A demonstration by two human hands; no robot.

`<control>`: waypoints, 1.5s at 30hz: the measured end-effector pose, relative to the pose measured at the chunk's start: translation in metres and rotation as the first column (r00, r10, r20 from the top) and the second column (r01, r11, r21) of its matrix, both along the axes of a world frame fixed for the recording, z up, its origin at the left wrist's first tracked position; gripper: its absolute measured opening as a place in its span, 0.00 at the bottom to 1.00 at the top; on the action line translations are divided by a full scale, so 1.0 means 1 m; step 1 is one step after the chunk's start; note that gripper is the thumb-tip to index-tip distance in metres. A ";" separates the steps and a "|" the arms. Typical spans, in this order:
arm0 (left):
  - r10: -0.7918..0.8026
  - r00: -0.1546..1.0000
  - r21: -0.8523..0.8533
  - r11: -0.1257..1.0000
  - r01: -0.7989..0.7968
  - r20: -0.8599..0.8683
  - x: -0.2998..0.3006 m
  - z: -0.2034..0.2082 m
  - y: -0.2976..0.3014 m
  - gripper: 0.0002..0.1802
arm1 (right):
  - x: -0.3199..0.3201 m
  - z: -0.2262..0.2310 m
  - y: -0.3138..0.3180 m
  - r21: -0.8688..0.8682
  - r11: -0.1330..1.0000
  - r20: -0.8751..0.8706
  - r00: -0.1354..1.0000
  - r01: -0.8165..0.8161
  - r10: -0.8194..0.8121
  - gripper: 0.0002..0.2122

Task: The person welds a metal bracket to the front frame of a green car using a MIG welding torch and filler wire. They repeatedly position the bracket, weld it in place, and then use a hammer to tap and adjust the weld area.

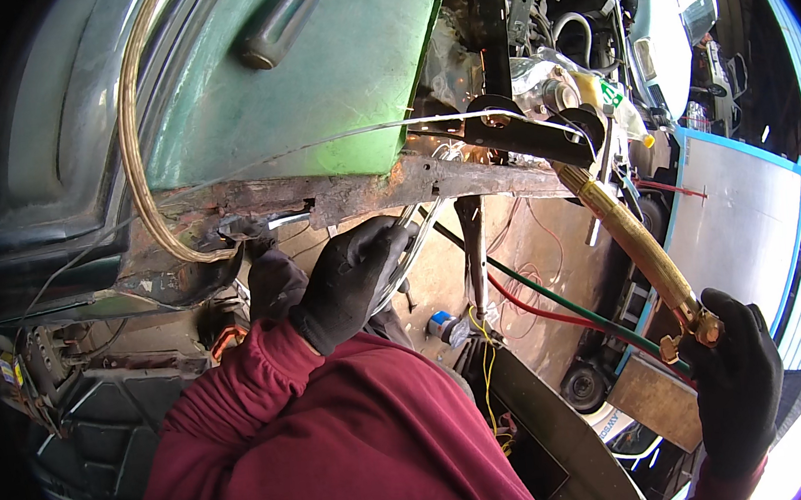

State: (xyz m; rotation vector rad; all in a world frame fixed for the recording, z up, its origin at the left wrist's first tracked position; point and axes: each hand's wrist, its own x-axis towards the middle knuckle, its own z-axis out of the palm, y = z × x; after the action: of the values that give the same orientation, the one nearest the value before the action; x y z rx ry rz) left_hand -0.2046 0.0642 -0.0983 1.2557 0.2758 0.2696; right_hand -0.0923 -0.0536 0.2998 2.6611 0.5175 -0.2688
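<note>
My left hand (351,278), in a black glove, is closed around the silver handles of a pliers-like tool (413,260). The tool's upper end reaches the rusty lower metal edge (348,194) of a green vehicle panel (312,115); its jaws are hard to make out. In my right hand (740,377), also gloved, is the rear end of a brass gas torch (630,241), by its valve knobs. The torch slants up and left, its front end near a dark metal bracket (529,134). Small orange sparks or glowing spots show around the metal there.
A red hose (544,311) and a green hose (557,295) run low behind the torch. A thin grey rod or wire (315,143) crosses the panel. Below lie a blue-and-white can (445,326) and a yellow cord (491,375). A blue-edged pale sheet (735,206) stands at right.
</note>
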 end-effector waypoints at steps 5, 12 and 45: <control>-0.056 0.997 0.103 0.993 0.061 -0.047 -0.012 0.012 0.007 0.19 | -0.002 0.005 -0.009 0.044 0.996 0.030 0.997 0.076 -0.078 0.22; -0.168 0.949 -0.311 0.947 0.081 -0.267 -0.044 0.015 0.012 0.18 | -0.008 0.011 -0.073 0.457 0.844 -0.008 0.950 0.280 -0.311 0.26; 0.678 0.697 0.397 0.720 -0.569 -0.231 -0.139 0.002 -0.239 0.16 | 0.023 -0.220 -0.471 0.711 -0.245 -0.645 0.750 0.659 0.145 0.22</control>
State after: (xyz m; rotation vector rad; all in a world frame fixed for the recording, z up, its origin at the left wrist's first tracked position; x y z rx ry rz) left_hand -0.3431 -0.1750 -0.0968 1.4754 1.0423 0.6994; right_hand -0.0690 -0.5245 0.0799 4.4262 0.0579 -1.3606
